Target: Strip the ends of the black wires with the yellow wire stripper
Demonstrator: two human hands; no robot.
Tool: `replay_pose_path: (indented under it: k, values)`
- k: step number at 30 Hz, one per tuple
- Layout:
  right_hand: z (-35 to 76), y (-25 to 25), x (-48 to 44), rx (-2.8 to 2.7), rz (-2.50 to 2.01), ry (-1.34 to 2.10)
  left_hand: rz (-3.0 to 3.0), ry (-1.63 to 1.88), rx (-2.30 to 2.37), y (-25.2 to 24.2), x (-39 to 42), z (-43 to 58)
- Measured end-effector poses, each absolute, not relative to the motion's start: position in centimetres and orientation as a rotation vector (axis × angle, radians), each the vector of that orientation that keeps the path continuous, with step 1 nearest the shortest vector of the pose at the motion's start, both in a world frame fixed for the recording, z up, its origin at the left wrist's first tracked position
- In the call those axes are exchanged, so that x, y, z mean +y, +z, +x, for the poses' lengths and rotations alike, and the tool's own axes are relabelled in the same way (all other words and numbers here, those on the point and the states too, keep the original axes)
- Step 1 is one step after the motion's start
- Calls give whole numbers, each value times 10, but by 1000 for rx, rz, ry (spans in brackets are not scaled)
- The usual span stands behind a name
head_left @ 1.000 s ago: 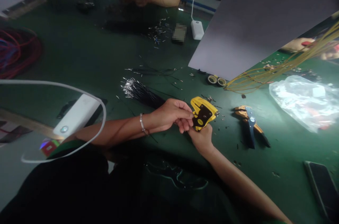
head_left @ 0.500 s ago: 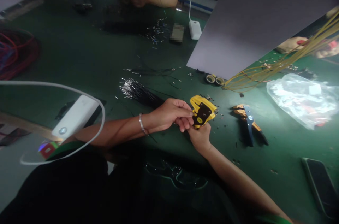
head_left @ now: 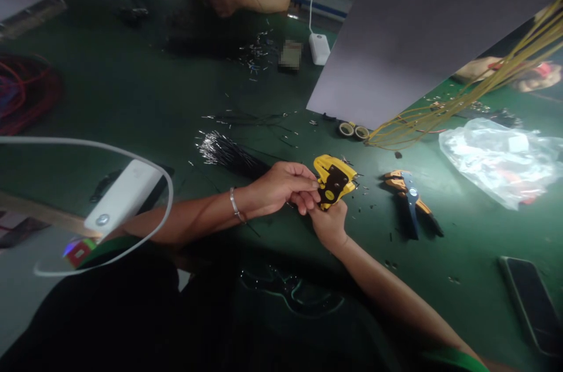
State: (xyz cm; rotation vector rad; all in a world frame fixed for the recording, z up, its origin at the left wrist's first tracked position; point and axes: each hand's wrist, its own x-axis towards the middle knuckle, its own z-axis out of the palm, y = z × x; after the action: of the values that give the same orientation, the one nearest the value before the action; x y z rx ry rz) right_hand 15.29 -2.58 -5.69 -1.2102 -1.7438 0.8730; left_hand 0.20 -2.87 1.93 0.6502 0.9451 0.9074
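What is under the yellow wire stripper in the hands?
The right hand cradles the yellow wire stripper from below, with the left hand against its side. Small clippings dot the green mat nearby, but the hands hide the mat directly beneath.

No words or numbers can be read anywhere. The yellow wire stripper [head_left: 334, 181] in the right hand [head_left: 329, 225], just beside the left hand [head_left: 281, 187], carries a round yellow mark [head_left: 329, 195] on its dark plate, with nothing legible on it. A second wire stripper [head_left: 411, 202], to the right of the hands, has a small round badge [head_left: 412, 191], also too small to read. To the left of the hands, a white power bank [head_left: 123, 196] shows a round grey badge [head_left: 102, 220], blurred. Far beyond the hands, a small object [head_left: 290, 55] is pixelated and cannot be read.
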Motion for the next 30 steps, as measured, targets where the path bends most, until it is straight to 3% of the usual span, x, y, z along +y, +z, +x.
replay_pose_path:
  k: [19, 30]
  values:
    - [151, -54, -22, -1510, -1235, 1128, 644, 941, 878, 11, -27, 0]
    - [165, -48, -13, -1219, -1033, 1683, 638, 957, 969, 9, -23, -14]
